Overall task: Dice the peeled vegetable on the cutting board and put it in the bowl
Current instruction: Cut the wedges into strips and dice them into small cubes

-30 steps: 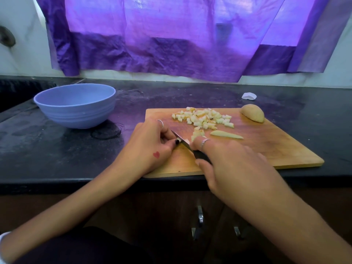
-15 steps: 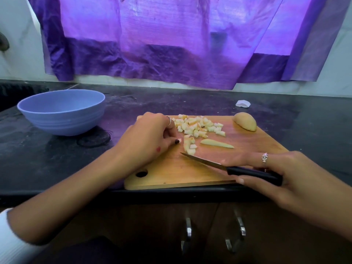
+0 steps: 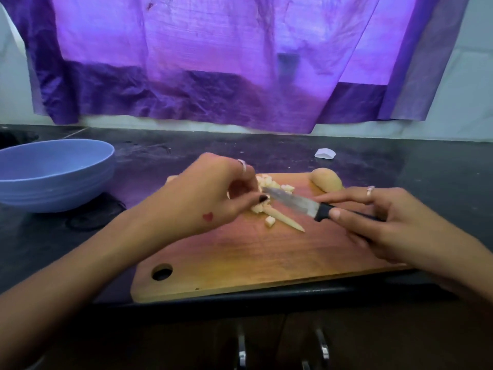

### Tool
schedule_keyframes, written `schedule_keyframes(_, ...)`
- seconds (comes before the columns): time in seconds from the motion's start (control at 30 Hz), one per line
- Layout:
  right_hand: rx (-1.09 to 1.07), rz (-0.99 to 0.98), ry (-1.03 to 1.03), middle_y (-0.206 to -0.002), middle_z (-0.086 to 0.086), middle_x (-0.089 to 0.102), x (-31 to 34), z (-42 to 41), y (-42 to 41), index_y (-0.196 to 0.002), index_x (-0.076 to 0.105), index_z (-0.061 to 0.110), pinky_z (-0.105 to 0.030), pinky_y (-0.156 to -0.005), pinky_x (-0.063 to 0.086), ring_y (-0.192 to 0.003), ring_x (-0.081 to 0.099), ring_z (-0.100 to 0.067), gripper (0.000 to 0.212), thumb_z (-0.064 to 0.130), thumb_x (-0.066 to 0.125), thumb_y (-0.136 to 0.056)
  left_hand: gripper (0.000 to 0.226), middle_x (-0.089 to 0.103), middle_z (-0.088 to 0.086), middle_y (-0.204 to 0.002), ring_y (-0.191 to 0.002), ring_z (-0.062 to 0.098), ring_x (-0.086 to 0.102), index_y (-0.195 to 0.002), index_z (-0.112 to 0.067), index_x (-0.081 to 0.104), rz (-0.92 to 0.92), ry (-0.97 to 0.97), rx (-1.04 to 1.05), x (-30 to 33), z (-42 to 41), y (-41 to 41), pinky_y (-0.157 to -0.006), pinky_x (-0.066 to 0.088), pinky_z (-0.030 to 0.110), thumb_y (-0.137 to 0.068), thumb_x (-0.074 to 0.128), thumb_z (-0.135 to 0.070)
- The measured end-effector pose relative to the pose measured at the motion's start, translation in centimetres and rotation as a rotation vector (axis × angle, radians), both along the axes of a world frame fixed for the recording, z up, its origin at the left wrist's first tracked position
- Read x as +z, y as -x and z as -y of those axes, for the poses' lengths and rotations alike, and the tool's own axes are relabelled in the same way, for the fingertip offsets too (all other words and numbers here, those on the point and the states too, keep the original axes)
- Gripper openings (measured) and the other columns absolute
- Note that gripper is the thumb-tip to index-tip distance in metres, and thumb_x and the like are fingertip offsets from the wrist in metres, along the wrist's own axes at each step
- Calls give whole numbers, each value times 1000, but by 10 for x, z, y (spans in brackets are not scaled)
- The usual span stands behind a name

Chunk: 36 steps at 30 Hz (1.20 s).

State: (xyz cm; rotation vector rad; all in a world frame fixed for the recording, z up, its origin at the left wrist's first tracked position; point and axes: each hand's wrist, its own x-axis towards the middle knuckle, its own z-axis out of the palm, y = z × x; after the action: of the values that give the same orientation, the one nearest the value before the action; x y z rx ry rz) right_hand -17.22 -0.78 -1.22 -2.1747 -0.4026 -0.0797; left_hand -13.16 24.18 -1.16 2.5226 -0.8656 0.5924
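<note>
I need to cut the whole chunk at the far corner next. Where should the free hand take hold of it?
Probably over the top, from the left. The potato half seems to lie flat side down on the cutting board, dome up, so fingers can straddle its rounded back. That leaves its right end open to the knife in the right hand.
</note>
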Motion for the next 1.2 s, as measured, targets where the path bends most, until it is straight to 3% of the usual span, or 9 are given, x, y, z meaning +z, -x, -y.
schedule_keyframes(0.1, -105, -58, -168, -51, -7, 42, -2, 15, 11, -102, 70, 33, -15, -35, 25, -36, 26, -9, 21, 20, 57, -91, 14, 61, -17, -94, -79, -6, 54, -100, -26, 70, -49, -163, -101, -6, 17, -7, -72, 39, 4, -88, 64, -30)
schedule_keyframes(0.2, -129, -19, -121, -51, -4, 44, -10, 21, 22, -105, 67, 35, -12, -36, 26, -36, 30, -6, 24, 19, 55, -92, 21, 59, -16, -113, -101, 4, 55, -111, -30, 67, -38, -284, -117, -14, 25, -16, -87, 47, 27, -93, 56, -29)
schedule_keyframes(0.37, -173, 100, 19, -53, -3, 51, -18, 27, 32, -106, 64, 47, -12, -42, 31, -39, 40, -6, 25, 40, 52, -85, 14, 60, -13, -98, -86, 8, 57, -96, -27, 69, -67, -325, -100, -10, 35, -22, -76, 49, 33, -92, 56, -23)
schedule_keyframes(0.53, -208, 140, 90, -58, -4, 55, -19, 26, 39, -108, 62, 51, -24, -43, 36, -44, 45, -11, 47, 61, 42, -67, 8, 61, -10, -86, -75, 9, 57, -90, -25, 67, -108, -309, -110, -10, 49, -36, -71, 51, 34, -89, 60, -22)
schedule_keyframes(0.67, -271, 240, 180, -68, 14, 65, -25, 26, 46, -106, 61, 57, -22, -54, 43, -54, 55, -14, 34, 54, 47, -74, 9, 60, -4, -81, -72, 18, 60, -84, -22, 64, -84, -298, -95, -18, 71, -41, -69, 52, 39, -89, 58, -25)
schedule_keyframes(0.77, -308, 256, 213, -73, 24, 67, -30, 22, 48, -105, 66, 50, -15, -59, 45, -57, 61, -10, 30, 47, 55, -77, 10, 64, -7, -82, -69, 6, 56, -89, -25, 69, -84, -239, -102, -19, 80, -38, -67, 50, 25, -89, 59, -28)
schedule_keyframes(0.93, -336, 249, 299, -73, 14, 71, -33, 20, 43, -106, 71, 36, -9, -58, 44, -63, 62, -1, 28, 38, 61, -80, 9, 61, -15, -74, -67, -2, 55, -89, -28, 71, -166, -117, -28, -19, 68, -27, -60, 40, 8, -83, 68, -33)
schedule_keyframes(1.03, -355, 221, 367, -77, 4, 72, -31, 18, 36, -101, 73, 29, -27, -62, 46, -65, 63, -11, 31, 43, 54, -81, 9, 65, -13, -73, -67, -5, 56, -84, -27, 73, -157, -68, 5, -22, 60, -20, -59, 38, 3, -80, 71, -34)
schedule_keyframes(1.2, -339, 219, 410, -82, 4, 71, -24, 12, 29, -114, 64, 43, -32, -62, 47, -72, 61, -18, 38, 44, 48, -80, 10, 64, -14, -81, -76, 4, 56, -78, -28, 74, -147, -26, 36, -25, 58, -15, -69, 45, 24, -79, 70, -37)
